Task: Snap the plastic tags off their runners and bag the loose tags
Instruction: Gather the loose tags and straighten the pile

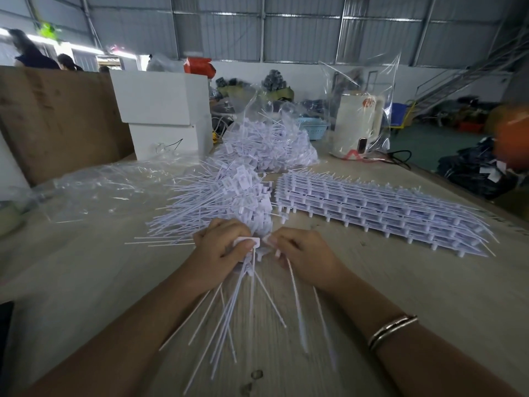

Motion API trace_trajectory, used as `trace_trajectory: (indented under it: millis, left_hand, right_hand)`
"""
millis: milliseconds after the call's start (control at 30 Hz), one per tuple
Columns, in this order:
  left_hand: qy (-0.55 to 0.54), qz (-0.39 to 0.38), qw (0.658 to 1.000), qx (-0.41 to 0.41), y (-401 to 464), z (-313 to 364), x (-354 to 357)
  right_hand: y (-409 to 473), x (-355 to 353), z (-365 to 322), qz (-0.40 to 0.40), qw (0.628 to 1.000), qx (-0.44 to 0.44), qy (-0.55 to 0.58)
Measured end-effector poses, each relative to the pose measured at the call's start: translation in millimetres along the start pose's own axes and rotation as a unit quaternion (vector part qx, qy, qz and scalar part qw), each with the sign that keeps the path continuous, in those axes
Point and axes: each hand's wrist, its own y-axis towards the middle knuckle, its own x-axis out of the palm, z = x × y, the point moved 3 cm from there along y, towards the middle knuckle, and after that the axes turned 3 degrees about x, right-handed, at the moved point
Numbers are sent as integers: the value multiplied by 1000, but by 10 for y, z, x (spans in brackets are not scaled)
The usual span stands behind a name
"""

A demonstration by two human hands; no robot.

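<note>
My left hand [220, 247] grips a bunch of loose white tags [243, 293] at their square heads, their thin tails fanning toward me over the table. My right hand [303, 256] pinches one or two tags [296, 305] by the head, just right of the bunch, tails trailing toward me. Behind my hands lies a heap of loose tags [226, 196]. A stack of tag sheets still on their runners [380, 207] lies to the right. A clear bag filled with loose tags [269, 141] stands further back.
Empty clear plastic bags [108, 184] lie at left. White boxes [163, 110] and a brown cardboard sheet [54, 118] stand at back left. A white kettle in a clear bag [357, 124] sits at back right. The table edge [469, 202] runs diagonally on the right.
</note>
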Motion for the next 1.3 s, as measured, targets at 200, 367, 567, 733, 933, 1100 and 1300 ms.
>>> trace_trajectory:
  millis: [200,367,567,733,933,1100,1300]
  left_hand:
    - [15,33,995,-90,-50,-136,-117]
    - [168,54,983,-49,8,-39,-75]
    - [49,-42,997,-49,12,56,63]
    - [44,-3,997,-70,-9,-21,7]
    - [53,6,998,15,22,19,-72]
    - [35,30,994,97,95,116,-131]
    - [-23,27,996,76,57,7,-231]
  right_hand:
    - [-26,-238,157,56,997,55,-8]
    - [-32,77,-154,23,989,-68,-130]
    - [-48,174,-283,17,986,-136,-93]
    - [-37,37,-69,-4,993,-90,-73]
    - [-2,62,-36,11,997,-57,-40]
    - [-33,101,-118,-81,972,8,218]
    - [-59,-201,95,53,975,62,205]
